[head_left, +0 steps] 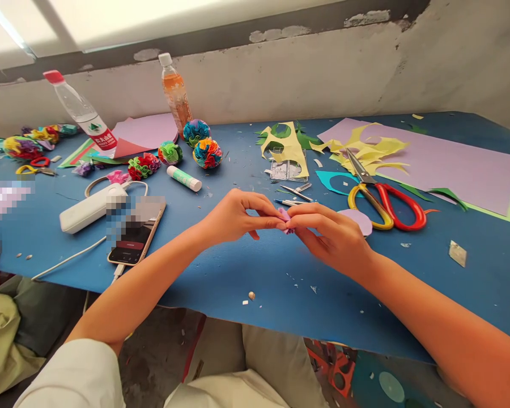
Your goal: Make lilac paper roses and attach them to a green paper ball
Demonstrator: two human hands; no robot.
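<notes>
In the head view, 2 bare hands meet over a blue table (229, 277). The left hand (244, 214) pinches 1 small purple paper piece (286, 219) between thumb and fingertips; the right hand (334, 233) grips the same piece from the other side, so it sits between the 2 sets of fingertips. 1 lavender disc (363, 220) lies partly behind the right hand, just beside 1 large pair of scissors (366, 178) with 1 red and 1 yellow handle. Beyond the scissors are cut yellow scraps (374, 148), too tangled to count, and 1 large lavender sheet (459, 164).

Left of the hands are 1 glue stick (183, 178), 4 ruffled paper balls (207, 153), 1 phone (130, 245), 1 white power bank (94, 207) and 2 bottles (175, 93), 1 red-capped, 1 white-capped.
</notes>
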